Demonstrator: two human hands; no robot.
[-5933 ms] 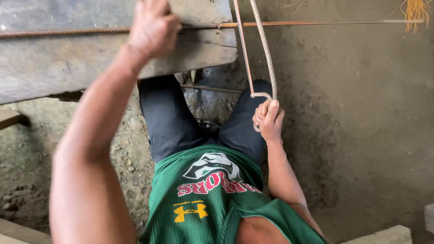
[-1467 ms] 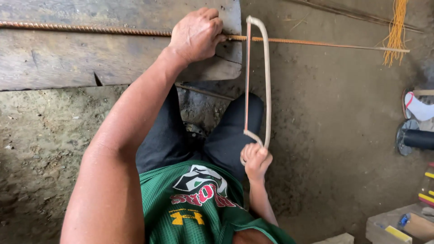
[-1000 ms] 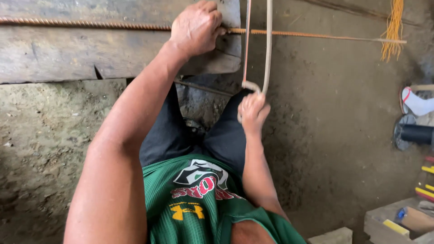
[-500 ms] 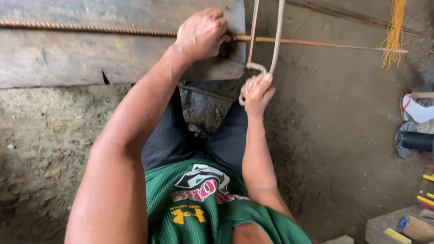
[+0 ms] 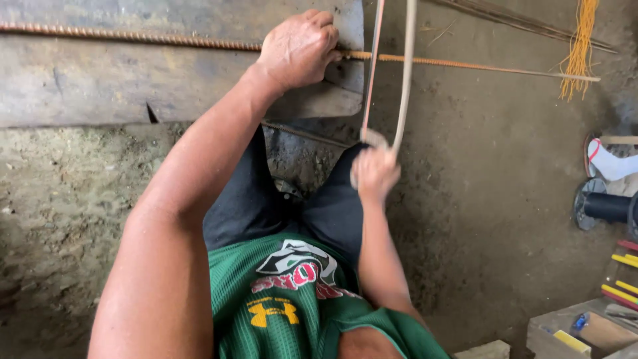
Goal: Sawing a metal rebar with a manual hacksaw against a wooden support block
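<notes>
A long rusty ribbed steel bar (image 5: 133,38) lies across a thick grey wooden plank (image 5: 133,86) and sticks out to the right over the dirt floor. My left hand (image 5: 299,46) presses the bar down on the plank's right end. My right hand (image 5: 375,173) grips the handle of a pale-framed hacksaw (image 5: 402,73), whose blade (image 5: 371,73) crosses the bar just right of my left hand. The saw's far end is cut off by the top edge.
Dirt floor (image 5: 478,199) all around. A bundle of yellow strands (image 5: 578,46) hangs at the top right. A foot in a white sock and sandal (image 5: 608,159), a black spool (image 5: 608,207) and a wooden box (image 5: 585,329) with yellow and red tools stand at the right edge.
My right hand has drawn the hacksaw back toward my body after pushing it forward over the past second. My left hand has stayed on the bar.
</notes>
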